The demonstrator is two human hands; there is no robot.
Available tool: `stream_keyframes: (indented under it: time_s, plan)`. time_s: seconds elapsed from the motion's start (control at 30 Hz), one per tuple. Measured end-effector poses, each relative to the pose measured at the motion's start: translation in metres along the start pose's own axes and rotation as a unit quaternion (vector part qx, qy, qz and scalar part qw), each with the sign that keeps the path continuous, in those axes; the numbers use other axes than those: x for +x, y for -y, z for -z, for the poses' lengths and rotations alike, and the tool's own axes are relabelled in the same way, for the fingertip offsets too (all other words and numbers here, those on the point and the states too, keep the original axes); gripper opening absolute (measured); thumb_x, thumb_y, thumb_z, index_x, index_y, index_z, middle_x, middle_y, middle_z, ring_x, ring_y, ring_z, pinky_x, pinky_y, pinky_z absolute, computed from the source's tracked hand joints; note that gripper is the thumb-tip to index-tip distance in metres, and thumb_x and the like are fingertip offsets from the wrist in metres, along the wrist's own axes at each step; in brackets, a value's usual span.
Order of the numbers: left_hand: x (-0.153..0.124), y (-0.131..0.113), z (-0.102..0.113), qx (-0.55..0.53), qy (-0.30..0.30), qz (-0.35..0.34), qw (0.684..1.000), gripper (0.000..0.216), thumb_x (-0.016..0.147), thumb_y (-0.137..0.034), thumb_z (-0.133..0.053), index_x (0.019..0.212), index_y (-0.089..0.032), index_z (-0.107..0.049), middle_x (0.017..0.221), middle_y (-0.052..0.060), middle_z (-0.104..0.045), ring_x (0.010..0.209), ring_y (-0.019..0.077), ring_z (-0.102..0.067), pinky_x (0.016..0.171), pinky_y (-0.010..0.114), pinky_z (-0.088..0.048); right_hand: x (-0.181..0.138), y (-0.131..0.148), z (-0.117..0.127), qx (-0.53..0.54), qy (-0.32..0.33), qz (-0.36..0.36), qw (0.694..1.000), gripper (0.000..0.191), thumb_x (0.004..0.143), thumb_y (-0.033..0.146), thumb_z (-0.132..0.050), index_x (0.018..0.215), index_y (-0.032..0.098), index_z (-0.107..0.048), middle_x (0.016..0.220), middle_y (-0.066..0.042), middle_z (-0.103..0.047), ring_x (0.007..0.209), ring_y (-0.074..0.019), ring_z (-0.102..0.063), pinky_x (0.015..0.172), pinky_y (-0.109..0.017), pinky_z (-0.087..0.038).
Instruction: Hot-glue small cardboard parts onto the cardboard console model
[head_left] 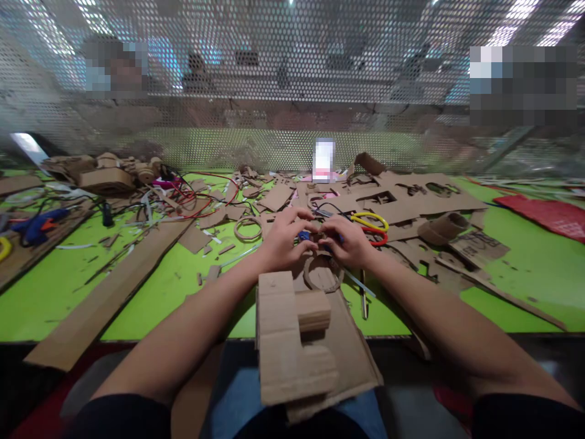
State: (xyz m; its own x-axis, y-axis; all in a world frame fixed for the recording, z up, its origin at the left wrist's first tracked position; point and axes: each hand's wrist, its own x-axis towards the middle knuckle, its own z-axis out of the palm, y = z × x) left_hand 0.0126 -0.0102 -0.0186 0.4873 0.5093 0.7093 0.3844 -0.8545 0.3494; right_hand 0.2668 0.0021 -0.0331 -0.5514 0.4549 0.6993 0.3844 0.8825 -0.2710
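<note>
My left hand (289,239) and my right hand (346,241) are close together over the middle of the table, fingers curled inward. Between the fingertips is something small and brownish that I cannot make out. A small blue thing (303,235) shows beside my left fingers. Just below the hands, a cardboard ring (323,272) lies on a cardboard base (342,347). The base reaches over the table edge toward my lap and carries a stepped cardboard block (278,341) with a rounded piece at its side. Scissors with yellow and red handles (371,229) lie beyond my right hand.
Cut cardboard sheets (425,198) and scraps cover the green table (164,308). A long cardboard strip (109,292) overhangs the front edge at left. A blue glue gun (39,225), a cardboard model (107,174), another ring (248,228) and a red bag (543,213) lie around. Perforated mesh (274,116) stands behind.
</note>
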Motion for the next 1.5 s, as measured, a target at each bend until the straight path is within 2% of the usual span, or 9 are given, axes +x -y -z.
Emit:
stream_keyframes:
  time_s: [0.2, 0.4, 0.53, 0.77, 1.0, 1.5]
  plan:
    - [-0.001, -0.001, -0.002, 0.03, -0.018, -0.015, 0.999, 0.025, 0.096, -0.031, -0.081, 0.118, -0.021, -0.074, 0.13, 0.013, -0.07, 0.127, 0.0292, -0.068, 0.112, 0.049, -0.053, -0.001, 0.0, 0.001, -0.003, -0.013, -0.008, 1.0, 0.022, 0.097, 0.019, -0.073, 0.117, 0.025, -0.066, 0.102, -0.006, -0.071, 0.093, -0.0236, -0.068, 0.081, -0.038, -0.056]
    - [-0.005, 0.009, -0.006, 0.07, -0.04, -0.065, 0.995, 0.024, 0.098, -0.035, -0.076, 0.12, -0.024, -0.074, 0.134, 0.013, -0.069, 0.125, 0.0294, -0.067, 0.108, 0.049, -0.053, -0.002, 0.001, 0.0, -0.004, -0.015, -0.008, 1.0, 0.02, 0.097, 0.018, -0.072, 0.114, 0.025, -0.066, 0.1, -0.005, -0.07, 0.092, -0.0231, -0.067, 0.079, -0.036, -0.055]
    - [-0.006, 0.014, -0.008, 0.082, -0.046, -0.073, 0.993, 0.026, 0.098, -0.038, -0.077, 0.12, -0.026, -0.074, 0.136, 0.012, -0.068, 0.125, 0.0292, -0.067, 0.108, 0.049, -0.053, -0.002, 0.0, -0.001, -0.006, -0.012, -0.005, 1.0, 0.02, 0.096, 0.019, -0.073, 0.114, 0.025, -0.066, 0.1, -0.005, -0.071, 0.092, -0.0236, -0.067, 0.079, -0.037, -0.055]
    - [-0.005, 0.008, -0.004, 0.08, -0.016, -0.042, 0.996, 0.023, 0.1, -0.037, -0.074, 0.118, -0.021, -0.073, 0.135, 0.015, -0.068, 0.127, 0.0298, -0.066, 0.109, 0.049, -0.053, -0.002, -0.002, -0.001, -0.009, -0.008, -0.008, 1.0, 0.021, 0.097, 0.02, -0.072, 0.116, 0.026, -0.067, 0.101, -0.006, -0.071, 0.092, -0.0244, -0.068, 0.081, -0.039, -0.057]
    - [-0.003, 0.005, -0.003, 0.058, 0.003, 0.01, 0.998, 0.025, 0.094, -0.037, -0.081, 0.112, -0.021, -0.074, 0.133, 0.013, -0.069, 0.128, 0.0312, -0.066, 0.111, 0.051, -0.053, -0.001, -0.001, 0.0, -0.006, -0.003, -0.012, 1.0, 0.021, 0.097, 0.019, -0.071, 0.116, 0.026, -0.067, 0.1, -0.006, -0.072, 0.092, -0.0248, -0.068, 0.081, -0.041, -0.058]
    - [-0.003, 0.002, -0.005, 0.001, -0.004, 0.023, 1.0, 0.019, 0.089, -0.022, -0.083, 0.104, -0.019, -0.072, 0.135, 0.014, -0.065, 0.131, 0.0308, -0.066, 0.115, 0.051, -0.056, -0.004, -0.002, -0.003, -0.019, -0.001, -0.008, 1.0, 0.019, 0.097, 0.021, -0.074, 0.114, 0.025, -0.067, 0.099, -0.007, -0.07, 0.091, -0.0237, -0.067, 0.077, -0.038, -0.057]
